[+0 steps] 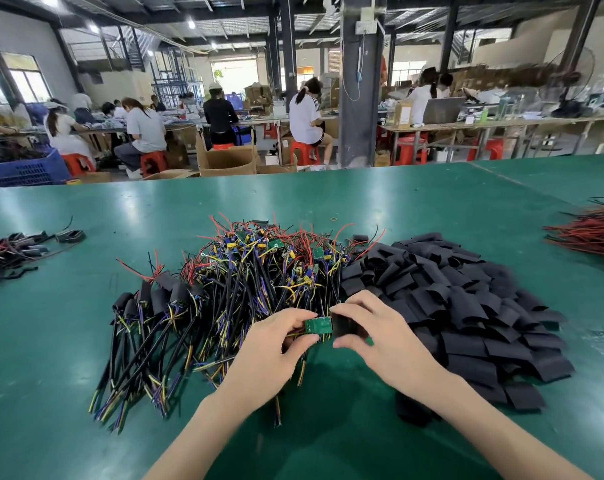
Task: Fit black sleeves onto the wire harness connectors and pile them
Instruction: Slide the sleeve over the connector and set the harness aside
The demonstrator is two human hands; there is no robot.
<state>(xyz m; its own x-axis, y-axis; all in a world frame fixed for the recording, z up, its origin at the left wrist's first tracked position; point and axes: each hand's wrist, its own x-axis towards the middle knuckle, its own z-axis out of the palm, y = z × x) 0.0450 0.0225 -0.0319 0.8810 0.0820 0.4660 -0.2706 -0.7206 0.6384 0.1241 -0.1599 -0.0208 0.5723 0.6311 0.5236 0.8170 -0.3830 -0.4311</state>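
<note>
Head camera faces forward-down, close above the table point(68, 323).

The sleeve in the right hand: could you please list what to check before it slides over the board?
1. Left hand grips the board: ok.
2. Right hand pinches the sleeve: ok.
3. Sleeve end meets the board's edge: ok.
4. Sleeve mouth open: cannot tell.
5. Board covered: not ok, bare.
6. Sleeved pile lies to the left: ok.
</note>
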